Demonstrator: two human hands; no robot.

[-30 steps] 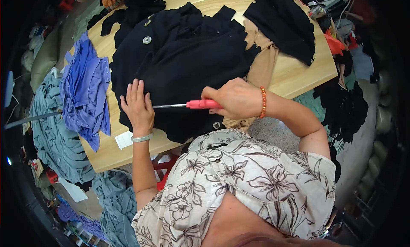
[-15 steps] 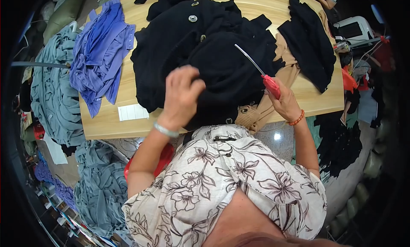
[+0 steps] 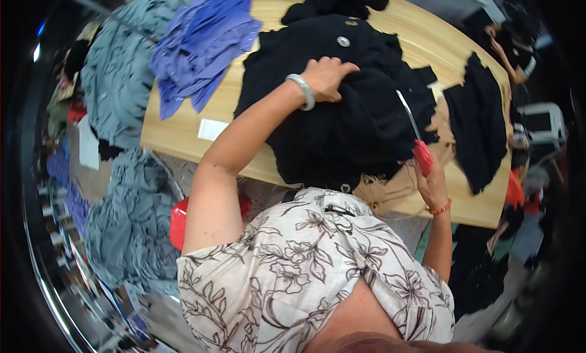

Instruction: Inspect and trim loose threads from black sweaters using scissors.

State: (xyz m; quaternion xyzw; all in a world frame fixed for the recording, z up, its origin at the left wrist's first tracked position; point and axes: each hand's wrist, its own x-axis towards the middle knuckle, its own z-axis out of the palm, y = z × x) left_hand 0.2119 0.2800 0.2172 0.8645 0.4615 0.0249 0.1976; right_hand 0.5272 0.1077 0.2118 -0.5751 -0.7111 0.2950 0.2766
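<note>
A black knit garment (image 3: 366,118) with metallic-looking buttons lies bunched on the wooden table in front of me. My left hand (image 3: 326,79) rests palm down on its upper middle, thumb and forefinger spread apart, the other fingers partly bent. It does not appear to grip the cloth. Right of the garment, my right hand (image 3: 430,181) is closed round the red handle of a tool (image 3: 422,156). The tool's long slim metal shaft points up and away over the black cloth; its exact kind cannot be made out.
Tan ribbed knitwear (image 3: 390,191) lies partly under the black garment. Another black knit piece (image 3: 479,124) is at the right, purple garments (image 3: 204,44) at the far left of the table (image 3: 177,136). Grey-green cloth (image 3: 131,221) is heaped beside it. Another person (image 3: 516,54) is at far right.
My left hand has gone from hovering over the near part of the black garment to its upper middle, farther from me. The view has swung, and the right hand still holds the red-handled tool.
</note>
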